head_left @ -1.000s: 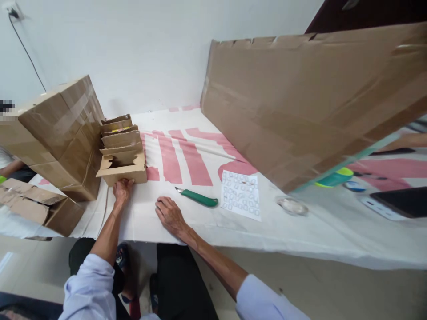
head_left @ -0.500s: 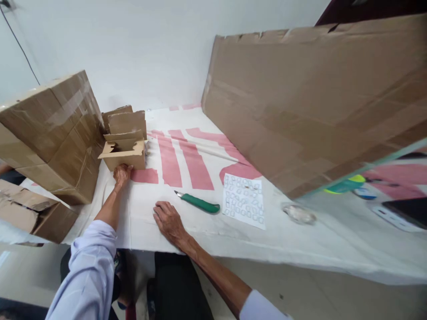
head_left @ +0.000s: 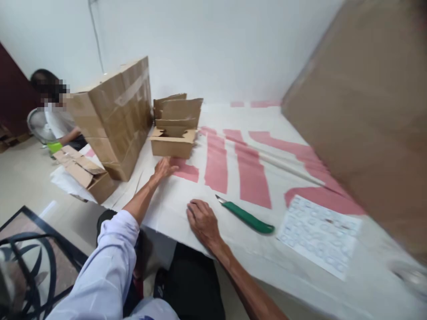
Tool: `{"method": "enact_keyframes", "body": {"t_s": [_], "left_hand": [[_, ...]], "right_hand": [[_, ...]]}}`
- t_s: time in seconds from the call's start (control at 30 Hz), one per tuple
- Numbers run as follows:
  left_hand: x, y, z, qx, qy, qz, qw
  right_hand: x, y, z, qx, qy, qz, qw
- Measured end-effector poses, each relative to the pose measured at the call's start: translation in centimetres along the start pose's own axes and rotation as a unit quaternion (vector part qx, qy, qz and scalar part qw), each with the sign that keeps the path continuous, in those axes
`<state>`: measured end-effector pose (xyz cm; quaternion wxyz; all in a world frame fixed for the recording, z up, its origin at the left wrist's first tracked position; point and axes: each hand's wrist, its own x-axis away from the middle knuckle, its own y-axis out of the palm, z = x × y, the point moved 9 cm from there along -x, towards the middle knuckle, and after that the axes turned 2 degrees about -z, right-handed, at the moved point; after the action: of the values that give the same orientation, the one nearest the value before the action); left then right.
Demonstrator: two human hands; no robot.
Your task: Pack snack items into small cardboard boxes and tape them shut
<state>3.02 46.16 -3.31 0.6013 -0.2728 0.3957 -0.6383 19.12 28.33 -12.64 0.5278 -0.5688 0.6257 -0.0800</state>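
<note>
My left hand [head_left: 164,168] lies on the cloth just in front of a small open cardboard box [head_left: 171,148], its fingers apart and nothing held. Flat on the white and red cloth [head_left: 173,200], near the table's front edge, rests my right hand [head_left: 204,222], empty with its fingers loosely spread. A green-handled cutter [head_left: 248,216] lies to its right, blade pointing up and left. Further right is a white sheet with rows of small printed shapes [head_left: 316,235]. Behind the small box stand raised cardboard flaps [head_left: 182,111].
Stacked taped cartons [head_left: 113,120] stand at the left, with another opened box [head_left: 85,171] beside them. A large cardboard panel [head_left: 367,115] fills the right. A person [head_left: 60,118] sits beyond the cartons. A blurred clear object [head_left: 410,275] lies far right.
The view has turned left, bringing the seated person into sight. My left hand has come away from the small box's front, its fingers opening. My right hand still rests on the cloth.
</note>
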Motion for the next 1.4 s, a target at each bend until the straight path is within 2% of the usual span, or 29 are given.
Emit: {"method": "enact_keyframes", "body": {"t_s": [0.07,0.13,0.23,0.3,0.37,0.4,0.47,0.57,0.63,0.7,0.83,0.9,0.93,1.0,1.07,1.13,1.17,1.2,1.27,1.33,1.4], "left_hand": [[3.9,-2.1,-0.7,-0.013,0.004,0.022,1.000],[8.3,-5.4,-1.5,-0.021,0.014,0.056,0.998],[14.8,-12.2,-3.6,-0.037,0.025,0.130,0.991],[18.5,-17.7,-5.1,-0.087,0.038,0.227,0.969],[21.2,-22.0,-7.6,-0.137,-0.001,0.291,0.947],[22.0,-23.4,-9.1,-0.156,-0.036,0.305,0.939],[23.0,-24.9,-12.3,-0.176,-0.118,0.289,0.934],[23.4,-23.6,-15.4,-0.175,-0.194,0.221,0.940],[23.5,-21.9,-15.4,-0.181,-0.191,0.201,0.944],[23.9,-20.0,-13.8,-0.195,-0.162,0.204,0.946],[25.3,-16.4,-8.6,-0.202,-0.081,0.198,0.956],[25.9,-15.8,-6.7,-0.167,-0.034,0.194,0.966],[26.2,-16.2,-6.3,-0.138,-0.017,0.204,0.969],[26.5,-18.3,-7.4,-0.068,-0.017,0.254,0.965],[26.3,-21.0,-10.8,0.017,-0.071,0.309,0.948],[25.3,-22.2,-15.1,0.125,-0.150,0.304,0.933],[24.8,-22.4,-16.6,0.154,-0.168,0.293,0.929],[24.3,-22.2,-17.7,0.181,-0.179,0.279,0.926],[23.8,-21.5,-18.5,0.209,-0.173,0.256,0.928],[23.9,-19.8,-18.0,0.236,-0.158,0.236,0.929],[24.4,-17.7,-16.5,0.257,-0.142,0.215,0.931]], "right_hand": [[0.3,0.1,0.0,-0.009,-0.011,0.004,1.000],[0.5,0.1,-0.1,-0.014,-0.020,0.007,1.000],[0.6,0.1,-0.2,-0.012,-0.027,0.008,1.000],[0.7,0.2,-0.2,-0.002,-0.027,0.006,1.000],[0.7,0.3,-0.2,0.009,-0.028,0.005,1.000],[0.7,0.3,-0.2,0.012,-0.028,0.005,1.000],[0.8,0.4,-0.3,0.014,-0.031,0.007,0.999],[0.8,0.5,-0.3,0.015,-0.033,0.008,0.999],[0.8,0.6,-0.3,0.018,-0.033,0.005,0.999],[0.8,0.7,-0.3,0.022,-0.034,0.002,0.999],[0.9,0.9,0.0,0.024,-0.033,-0.003,0.999],[0.9,1.0,0.1,0.025,-0.033,-0.009,0.999],[0.9,1.0,0.1,0.024,-0.034,-0.012,0.999],[0.9,0.9,0.0,0.021,-0.036,-0.015,0.999],[0.8,0.7,-0.1,0.014,-0.031,-0.012,0.999],[0.6,0.4,-0.2,0.003,-0.023,-0.008,1.000],[0.5,0.4,-0.2,-0.005,-0.018,-0.008,1.000],[0.4,0.3,-0.1,-0.015,-0.012,-0.009,1.000],[0.1,0.2,-0.2,-0.046,0.007,-0.011,0.999],[-0.3,0.0,-0.4,-0.102,0.040,-0.012,0.994],[-0.8,-0.3,-1.1,-0.178,0.085,-0.006,0.980]]}}
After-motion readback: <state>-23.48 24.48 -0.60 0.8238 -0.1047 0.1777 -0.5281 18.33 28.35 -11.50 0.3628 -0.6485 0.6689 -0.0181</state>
